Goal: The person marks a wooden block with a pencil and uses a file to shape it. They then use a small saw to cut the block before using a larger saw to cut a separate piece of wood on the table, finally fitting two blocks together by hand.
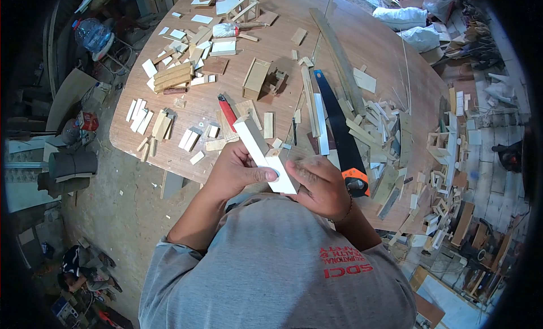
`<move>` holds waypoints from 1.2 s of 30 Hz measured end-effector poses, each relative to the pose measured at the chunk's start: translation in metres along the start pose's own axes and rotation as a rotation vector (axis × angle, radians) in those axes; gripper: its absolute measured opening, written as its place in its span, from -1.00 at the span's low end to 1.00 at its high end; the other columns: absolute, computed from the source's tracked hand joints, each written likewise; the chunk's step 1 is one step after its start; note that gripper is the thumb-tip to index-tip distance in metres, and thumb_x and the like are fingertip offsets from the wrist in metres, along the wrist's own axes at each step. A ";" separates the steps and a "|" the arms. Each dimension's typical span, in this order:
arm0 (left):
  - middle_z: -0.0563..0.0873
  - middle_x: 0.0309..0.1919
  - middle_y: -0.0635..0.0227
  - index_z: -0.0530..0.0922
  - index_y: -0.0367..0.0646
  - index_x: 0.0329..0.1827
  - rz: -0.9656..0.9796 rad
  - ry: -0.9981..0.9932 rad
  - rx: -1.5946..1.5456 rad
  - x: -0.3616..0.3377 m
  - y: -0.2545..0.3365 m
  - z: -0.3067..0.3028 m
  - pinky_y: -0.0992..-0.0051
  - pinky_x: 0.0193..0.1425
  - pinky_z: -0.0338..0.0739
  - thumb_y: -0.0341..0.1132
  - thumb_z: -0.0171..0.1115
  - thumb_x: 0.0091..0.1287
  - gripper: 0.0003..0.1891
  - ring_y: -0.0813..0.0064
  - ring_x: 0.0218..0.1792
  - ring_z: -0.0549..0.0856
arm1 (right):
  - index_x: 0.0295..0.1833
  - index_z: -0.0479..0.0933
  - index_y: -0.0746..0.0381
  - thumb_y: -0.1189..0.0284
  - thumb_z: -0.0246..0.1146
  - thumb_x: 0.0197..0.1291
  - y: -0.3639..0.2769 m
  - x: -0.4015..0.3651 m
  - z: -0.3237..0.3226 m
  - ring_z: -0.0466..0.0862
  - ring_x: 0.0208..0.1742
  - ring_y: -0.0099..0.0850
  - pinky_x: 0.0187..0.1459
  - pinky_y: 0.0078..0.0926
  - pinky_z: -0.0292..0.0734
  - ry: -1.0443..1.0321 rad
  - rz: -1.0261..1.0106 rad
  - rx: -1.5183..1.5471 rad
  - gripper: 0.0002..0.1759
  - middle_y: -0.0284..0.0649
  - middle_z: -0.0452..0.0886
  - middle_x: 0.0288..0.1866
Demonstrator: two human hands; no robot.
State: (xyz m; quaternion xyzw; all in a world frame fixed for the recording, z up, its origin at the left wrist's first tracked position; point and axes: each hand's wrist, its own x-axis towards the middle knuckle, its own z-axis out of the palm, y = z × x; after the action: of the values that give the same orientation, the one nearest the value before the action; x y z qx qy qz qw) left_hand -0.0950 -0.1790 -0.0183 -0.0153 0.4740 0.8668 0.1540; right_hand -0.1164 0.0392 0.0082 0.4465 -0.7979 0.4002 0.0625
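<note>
Close in front of my chest I hold a white-faced wooden block (252, 138) slantwise, its far end tilted up to the left. A shorter wood piece (277, 154) sits against its right side, making an angled shape. My left hand (237, 172) wraps the block from the left, thumb pressed on the white face. From the right, my right hand (321, 185) grips the near end by the shorter piece with bent fingers. Just beyond the block lies a red-handled cutter (227, 111) on the table. A handsaw (342, 125) with an orange and black handle lies to the right of my hands.
Wood offcuts (172, 77) cover the left of the brown table (198, 111). A small wooden box (256, 77) stands in the middle. A long plank (336, 57) and scrap strips (373, 138) lie right. Small wooden frames (438, 142) line the right edge.
</note>
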 end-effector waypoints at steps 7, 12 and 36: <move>0.74 -0.26 0.33 0.63 -0.26 -0.12 -0.024 -0.071 0.022 -0.005 0.010 0.003 0.58 -0.12 0.61 -0.49 0.51 0.03 -0.67 0.64 -0.25 0.69 | 0.19 0.54 0.26 0.55 0.45 -0.29 -0.010 -0.001 -0.001 0.54 -0.19 -0.34 -0.17 -0.37 0.44 0.048 -0.019 -0.040 -0.27 -0.30 0.58 -0.13; 0.74 -0.27 0.34 0.64 -0.26 -0.14 -0.014 -0.088 0.051 -0.006 0.011 0.004 0.57 -0.12 0.61 -0.48 0.52 0.02 -0.68 0.63 -0.25 0.69 | 0.14 0.57 0.27 0.53 0.45 -0.31 -0.010 -0.005 0.000 0.55 -0.17 -0.37 -0.18 -0.41 0.42 0.060 -0.052 -0.090 -0.30 -0.33 0.58 -0.16; 0.75 -0.32 0.36 0.65 -0.23 -0.21 -0.013 -0.033 0.083 -0.013 0.003 0.000 0.59 -0.17 0.61 -0.48 0.53 0.01 -0.72 0.65 -0.30 0.69 | 0.13 0.57 0.27 0.48 0.46 -0.26 -0.017 0.001 -0.001 0.58 -0.18 -0.35 -0.16 -0.40 0.43 -0.009 -0.021 -0.111 -0.34 -0.31 0.60 -0.17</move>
State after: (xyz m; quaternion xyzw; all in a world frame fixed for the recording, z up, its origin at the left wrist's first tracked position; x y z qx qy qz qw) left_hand -0.0838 -0.1838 -0.0139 0.0022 0.5069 0.8455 0.1681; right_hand -0.1037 0.0344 0.0191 0.4524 -0.8144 0.3527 0.0878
